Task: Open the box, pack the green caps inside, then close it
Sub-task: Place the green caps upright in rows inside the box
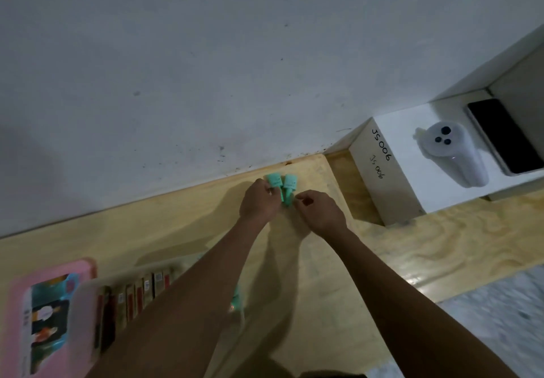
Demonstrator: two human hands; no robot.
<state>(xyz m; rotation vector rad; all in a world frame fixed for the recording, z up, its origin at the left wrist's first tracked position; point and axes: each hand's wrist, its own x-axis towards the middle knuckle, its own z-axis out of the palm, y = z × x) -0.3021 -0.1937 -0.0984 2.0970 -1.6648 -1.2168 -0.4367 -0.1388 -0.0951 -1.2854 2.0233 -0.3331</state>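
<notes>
Box (88,292): open, blurred, near-left on wooden surface (382,248).
Left hand (259,202): fingers curled round left green cap (273,179).
Right hand (322,212): fingers pinch right green cap (290,183).
Caps: side by side, beside wall (206,68).

My left forearm (191,289), at seven o'clock, and my right forearm (412,295), at five o'clock, are bare from the wrists to the lower edge. My left hand (259,201) and right hand (322,211) are bare too, knuckles showing. At six o'clock, between my arms, sits a dark strip (332,374), perhaps clothing; it is too dim to tell.
</notes>
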